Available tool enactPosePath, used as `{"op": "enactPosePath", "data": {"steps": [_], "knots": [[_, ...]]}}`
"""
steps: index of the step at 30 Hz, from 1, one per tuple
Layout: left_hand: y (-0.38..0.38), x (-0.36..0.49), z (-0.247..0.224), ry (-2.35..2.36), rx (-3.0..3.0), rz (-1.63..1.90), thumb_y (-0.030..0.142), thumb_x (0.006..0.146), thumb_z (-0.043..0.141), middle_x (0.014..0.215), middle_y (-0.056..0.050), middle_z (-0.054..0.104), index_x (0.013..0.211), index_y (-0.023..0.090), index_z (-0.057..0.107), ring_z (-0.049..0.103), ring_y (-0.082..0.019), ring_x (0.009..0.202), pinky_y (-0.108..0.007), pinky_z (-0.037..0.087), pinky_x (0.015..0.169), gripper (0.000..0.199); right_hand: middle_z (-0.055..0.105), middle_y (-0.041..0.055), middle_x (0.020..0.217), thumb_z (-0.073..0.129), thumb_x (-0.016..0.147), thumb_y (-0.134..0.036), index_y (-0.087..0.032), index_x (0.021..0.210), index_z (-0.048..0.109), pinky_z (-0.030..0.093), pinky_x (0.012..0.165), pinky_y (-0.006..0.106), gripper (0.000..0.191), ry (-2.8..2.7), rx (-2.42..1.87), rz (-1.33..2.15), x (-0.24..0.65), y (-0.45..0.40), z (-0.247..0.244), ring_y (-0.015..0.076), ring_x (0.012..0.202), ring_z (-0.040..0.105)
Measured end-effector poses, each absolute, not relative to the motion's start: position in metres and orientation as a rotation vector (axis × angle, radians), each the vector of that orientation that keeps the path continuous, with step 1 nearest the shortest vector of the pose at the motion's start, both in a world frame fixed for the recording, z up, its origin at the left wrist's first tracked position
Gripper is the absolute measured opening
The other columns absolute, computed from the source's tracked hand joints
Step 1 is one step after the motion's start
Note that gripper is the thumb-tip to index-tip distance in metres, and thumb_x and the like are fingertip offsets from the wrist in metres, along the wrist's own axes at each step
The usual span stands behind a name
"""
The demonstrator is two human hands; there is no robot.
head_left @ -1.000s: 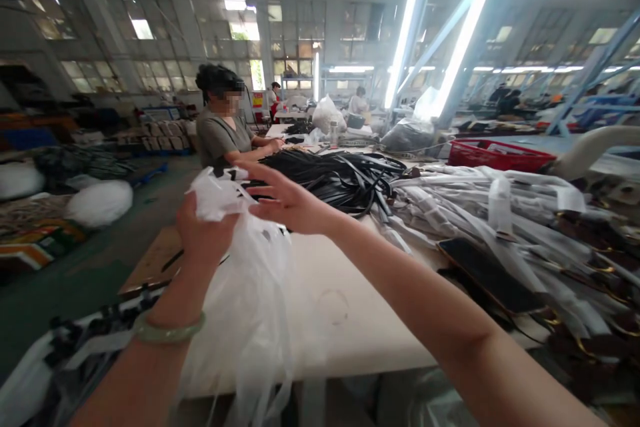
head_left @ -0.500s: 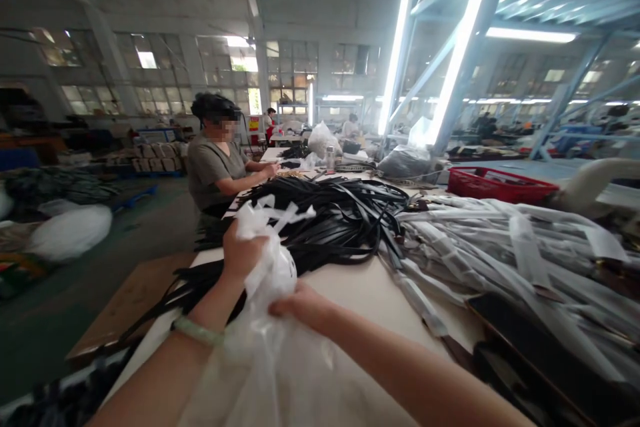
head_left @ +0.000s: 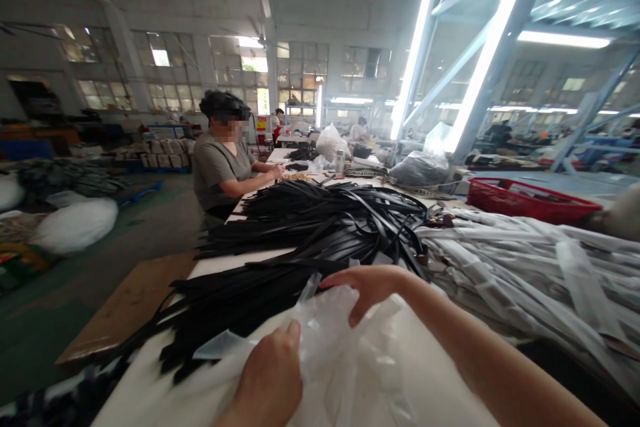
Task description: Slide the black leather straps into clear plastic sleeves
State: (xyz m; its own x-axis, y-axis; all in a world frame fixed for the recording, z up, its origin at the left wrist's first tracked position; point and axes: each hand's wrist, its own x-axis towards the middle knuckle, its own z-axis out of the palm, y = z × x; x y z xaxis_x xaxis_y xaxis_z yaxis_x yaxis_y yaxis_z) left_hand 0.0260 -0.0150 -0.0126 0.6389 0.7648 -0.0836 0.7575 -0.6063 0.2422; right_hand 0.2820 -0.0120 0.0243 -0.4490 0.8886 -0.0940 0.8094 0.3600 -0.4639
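Gripping: left hand (head_left: 273, 373), low in the view and left of the right hand, curls into a loose fist with the thumb on top, bunching clear plastic (head_left: 327, 330); its forearm drops out at the bottom edge
Reaching: right hand (head_left: 373, 287) comes in from the lower right, its bare forearm slanting up and to the left, the wrist bent so that the fingers point left
Right fingers and thumb: spread apart, fingers stretched over the top of the plastic, thumb hanging down against it; cannot tell how firmly they press
Clear plastic: thin, crumpled, between and below the two hands, over the near part of the white table (head_left: 237, 258); one flap sticks out left of the left hand
Black straps (head_left: 305, 217): long, flat, heaped across the table just beyond the hands, with a nearer bunch to the left
White wrapped straps (head_left: 500, 260): piled right of the black ones, beyond the right forearm
Red basket (head_left: 530, 207): behind the white pile
Person (head_left: 220, 167): in a grey top at the far left side of the table, both hands over it
Cardboard (head_left: 130, 300): flat, brown, left of the table
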Motion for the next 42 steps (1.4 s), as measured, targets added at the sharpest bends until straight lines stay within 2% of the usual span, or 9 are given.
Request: {"op": "enactPosePath", "data": {"steps": [4, 9, 16, 20, 23, 30, 34, 38, 42], "knots": [[-0.026, 0.033, -0.018, 1.236, 2.857, -0.051, -0.010, 0.070, 0.039, 0.093, -0.014, 0.068, 0.111, 0.013, 0.061, 0.066, -0.025, 0.085, -0.035, 0.051, 0.074, 0.053, 0.050, 0.0144, 0.135, 0.068, 0.077, -0.034, -0.020, 0.143, 0.036, 0.042, 0.097, 0.041, 0.075, -2.172, -1.628, 0.473, 0.284, 0.024, 0.039, 0.0281, 0.116, 0.054], [-0.031, 0.039, -0.018, 1.056, 3.016, -0.053, -0.005, 0.076, 0.042, 0.090, -0.016, 0.069, 0.110, 0.011, 0.062, 0.067, -0.026, 0.080, -0.033, 0.055, 0.063, 0.043, 0.012, 0.0135, 0.156, 0.089, 0.039, -0.030, -0.030, 0.149, 0.015, 0.012, 0.108, 0.062, 0.133, -2.640, -1.772, 0.296, 0.232, 0.078, 0.022, 0.0439, 0.139, 0.012], [-0.021, 0.035, -0.052, 0.344, 3.243, 0.108, 0.009, 0.079, 0.055, 0.064, -0.006, 0.067, 0.079, 0.019, 0.064, 0.065, -0.022, 0.057, -0.025, 0.038, 0.038, 0.014, 0.023, 0.0189, 0.152, 0.085, 0.043, -0.049, -0.011, 0.150, 0.006, 0.029, 0.109, 0.034, 0.139, -2.807, -1.830, 0.875, 0.248, 0.120, 0.040, 0.0331, 0.135, 0.030], [-0.020, 0.031, -0.063, 0.260, 3.274, 0.330, 0.009, 0.078, 0.056, 0.058, -0.004, 0.063, 0.072, 0.019, 0.060, 0.062, -0.021, 0.051, -0.025, 0.030, 0.035, 0.013, 0.010, 0.0178, 0.155, 0.090, 0.025, -0.038, -0.019, 0.151, 0.004, 0.015, 0.111, 0.055, 0.154, -2.852, -2.046, 0.642, 0.248, 0.109, 0.027, 0.0447, 0.138, 0.010], [-0.021, 0.030, -0.058, 0.295, 3.244, 0.305, 0.007, 0.078, 0.056, 0.064, -0.005, 0.065, 0.073, 0.018, 0.060, 0.063, -0.021, 0.053, -0.026, 0.031, 0.036, 0.013, 0.009, 0.0160, 0.156, 0.090, 0.031, -0.031, -0.025, 0.150, 0.003, 0.003, 0.107, 0.064, 0.148, -2.938, -1.902, 0.321, 0.242, 0.102, 0.013, 0.0441, 0.139, 0.002], [-0.023, 0.030, -0.048, 0.327, 3.190, 0.150, 0.010, 0.081, 0.055, 0.070, -0.006, 0.067, 0.076, 0.018, 0.062, 0.065, -0.025, 0.058, -0.030, 0.031, 0.036, 0.012, 0.024, 0.0173, 0.151, 0.085, 0.044, -0.028, -0.027, 0.150, 0.006, 0.024, 0.107, 0.053, 0.132, -2.839, -1.901, 0.484, 0.250, 0.116, 0.012, 0.0381, 0.132, 0.033], [-0.020, 0.031, -0.046, 0.343, 3.187, 0.095, 0.010, 0.081, 0.055, 0.068, -0.006, 0.066, 0.076, 0.019, 0.064, 0.065, -0.024, 0.057, -0.031, 0.029, 0.036, 0.013, 0.030, 0.0205, 0.147, 0.084, 0.044, -0.025, -0.026, 0.150, 0.010, 0.024, 0.104, 0.060, 0.130, -2.831, -1.963, 0.469, 0.235, 0.114, 0.012, 0.0406, 0.129, 0.038], [-0.018, 0.033, -0.043, 0.275, 3.186, 0.011, 0.010, 0.081, 0.056, 0.069, -0.007, 0.068, 0.085, 0.019, 0.066, 0.065, -0.023, 0.058, -0.031, 0.033, 0.037, 0.015, 0.038, 0.0243, 0.141, 0.084, 0.044, -0.028, -0.022, 0.149, 0.014, 0.026, 0.101, 0.062, 0.126, -2.889, -1.881, 0.252, 0.209, 0.103, 0.008, 0.0418, 0.125, 0.041], [-0.019, 0.034, -0.039, 0.333, 3.148, -0.129, 0.010, 0.084, 0.051, 0.072, -0.010, 0.068, 0.088, 0.019, 0.066, 0.066, -0.025, 0.064, -0.031, 0.041, 0.042, 0.018, 0.056, 0.0182, 0.121, 0.077, 0.056, -0.030, -0.022, 0.145, 0.025, 0.043, 0.092, 0.047, 0.105, -2.829, -1.791, -0.092, 0.198, 0.103, 0.000, 0.0347, 0.108, 0.058]]}}
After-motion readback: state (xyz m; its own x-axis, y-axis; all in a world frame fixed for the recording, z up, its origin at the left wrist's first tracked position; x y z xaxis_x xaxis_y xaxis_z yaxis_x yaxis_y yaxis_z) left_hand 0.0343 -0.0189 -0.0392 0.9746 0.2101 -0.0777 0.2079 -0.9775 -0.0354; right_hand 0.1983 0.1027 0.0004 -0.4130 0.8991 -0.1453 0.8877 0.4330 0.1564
